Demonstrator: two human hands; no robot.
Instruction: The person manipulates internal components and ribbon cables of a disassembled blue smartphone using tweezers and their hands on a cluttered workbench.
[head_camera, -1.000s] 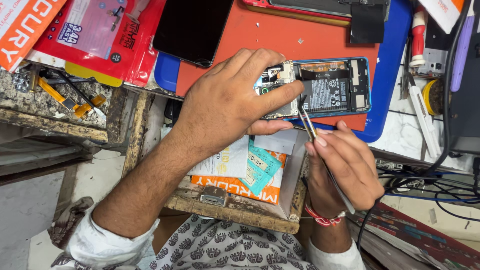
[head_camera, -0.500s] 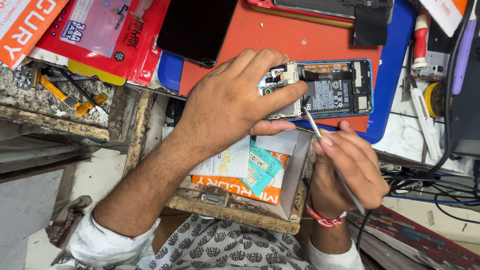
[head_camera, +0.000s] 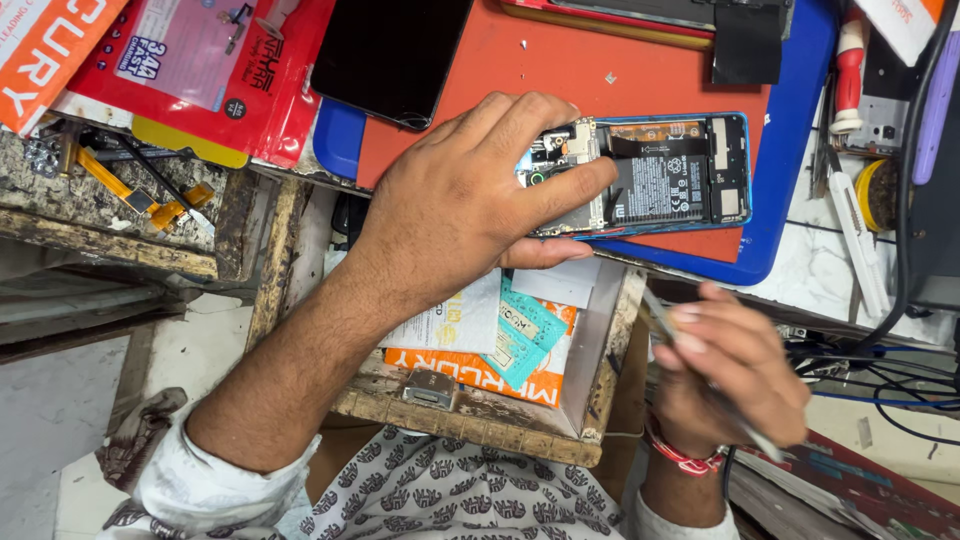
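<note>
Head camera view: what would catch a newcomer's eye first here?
An opened smartphone with its battery and circuitry bare lies on an orange mat at the centre, pinned by the left hand. Lower right, the right hand holds thin metal tweezers, clear of the phone.

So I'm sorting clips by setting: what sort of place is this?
Probably a phone repair bench: an opened phone under the left hand, tweezers in the right hand, and spare-part packets.
</note>
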